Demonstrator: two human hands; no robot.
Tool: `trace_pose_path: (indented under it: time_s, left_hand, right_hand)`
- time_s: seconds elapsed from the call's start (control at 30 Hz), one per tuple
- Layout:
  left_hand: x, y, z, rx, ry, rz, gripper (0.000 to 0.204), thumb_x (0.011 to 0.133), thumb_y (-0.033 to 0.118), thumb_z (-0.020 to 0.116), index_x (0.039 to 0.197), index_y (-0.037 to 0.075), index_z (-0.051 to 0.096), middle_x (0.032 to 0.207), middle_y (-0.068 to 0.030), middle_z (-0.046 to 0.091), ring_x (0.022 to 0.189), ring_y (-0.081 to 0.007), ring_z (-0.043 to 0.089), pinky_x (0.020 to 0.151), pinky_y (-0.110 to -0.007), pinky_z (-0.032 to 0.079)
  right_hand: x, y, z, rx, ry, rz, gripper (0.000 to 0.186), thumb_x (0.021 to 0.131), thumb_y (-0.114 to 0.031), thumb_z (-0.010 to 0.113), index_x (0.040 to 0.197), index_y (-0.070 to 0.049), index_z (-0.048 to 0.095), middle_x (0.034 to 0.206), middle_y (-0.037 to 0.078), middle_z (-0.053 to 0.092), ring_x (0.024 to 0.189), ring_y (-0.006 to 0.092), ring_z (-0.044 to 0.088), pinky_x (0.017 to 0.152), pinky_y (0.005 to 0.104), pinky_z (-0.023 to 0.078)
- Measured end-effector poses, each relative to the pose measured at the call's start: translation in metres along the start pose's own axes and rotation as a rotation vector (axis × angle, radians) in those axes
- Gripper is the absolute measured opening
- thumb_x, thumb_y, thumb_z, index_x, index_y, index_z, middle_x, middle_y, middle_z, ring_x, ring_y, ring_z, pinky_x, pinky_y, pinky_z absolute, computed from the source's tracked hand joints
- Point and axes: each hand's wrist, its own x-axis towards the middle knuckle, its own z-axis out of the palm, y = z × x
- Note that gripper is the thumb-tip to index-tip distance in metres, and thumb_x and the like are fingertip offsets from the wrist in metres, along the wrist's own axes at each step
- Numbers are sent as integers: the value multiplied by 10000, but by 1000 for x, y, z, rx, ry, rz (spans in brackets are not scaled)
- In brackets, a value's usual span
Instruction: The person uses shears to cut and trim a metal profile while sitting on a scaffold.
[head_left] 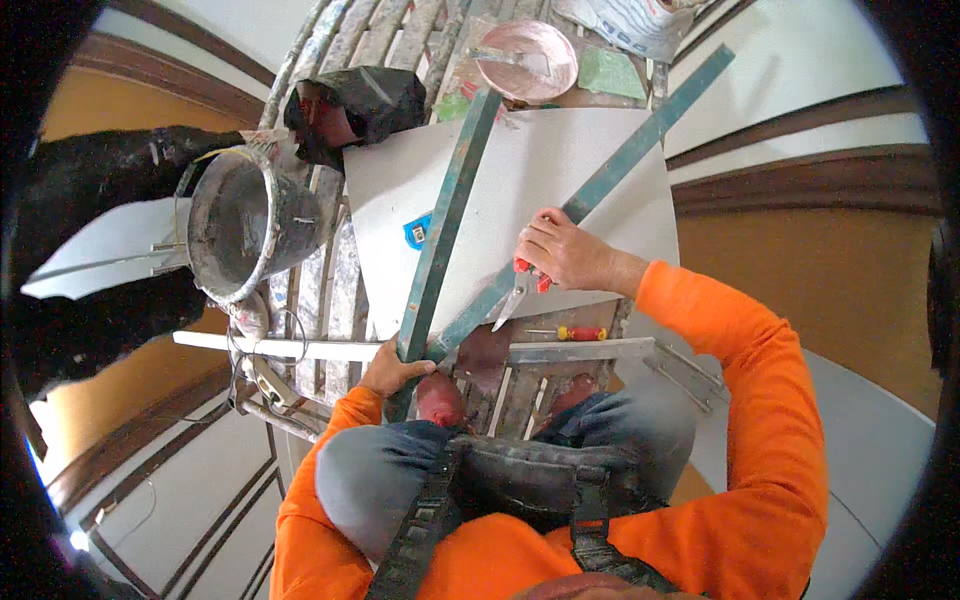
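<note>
Two long green metal bars meet in a V near my knees. My left hand (392,370) is closed around the lower end of the left bar (450,215), where the right bar (650,130) crosses close to it. In my right hand (565,250) are red-handled snips (514,298), blades pointing down toward me beside the right bar. That hand lies over the bar's middle; I cannot tell whether it also grips it. Beneath both bars is a white board (390,185). A blue tape measure (417,232) rests on it, left of the left bar.
A screwdriver (582,333) lies by the board's near edge, above a white strip (560,351). At left stand a dirty bucket (235,225) and a black bag (375,105). A pinkish bowl (525,60) and a green pad (611,73) sit at the far edge. Paint-stained slats (345,60) lie underneath.
</note>
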Motion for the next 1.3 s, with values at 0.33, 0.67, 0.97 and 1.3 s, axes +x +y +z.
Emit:
trace_pose_path:
  time_s: [0.33,0.67,0.97,1.3]
  left_hand:
    - [-83,94,-29,292,499,-132,610,760,351,854,1165,-54,645,1030,-208,714,912,-319,694,852,-414,539]
    - [-194,207,-63,-189,524,-226,415,786,193,837,1094,-15,654,967,-86,692,848,-189,651,789,-337,534]
    - [-221,262,-67,-203,702,-222,455,783,142,836,1164,-13,641,1013,-83,685,864,-191,648,792,-325,534]
    - [-230,314,-61,74,829,-310,468,773,108,825,1187,-3,636,1029,-116,720,930,-223,678,841,-347,532]
  right_hand:
    - [65,-15,-164,148,384,463,499,784,-36,708,1252,-83,543,1356,128,565,1313,299,512,1141,487,359]
    - [-204,-294,-238,690,304,1920,248,964,-156,622,1176,-39,570,1080,51,599,1015,141,566,900,300,467]
    - [-289,-474,-297,445,-335,2167,254,798,-193,713,950,-56,563,763,64,532,679,220,532,643,404,471]
    - [-335,-578,-319,1346,-613,2145,404,826,-250,759,1144,-53,607,931,50,606,748,170,552,636,382,491]
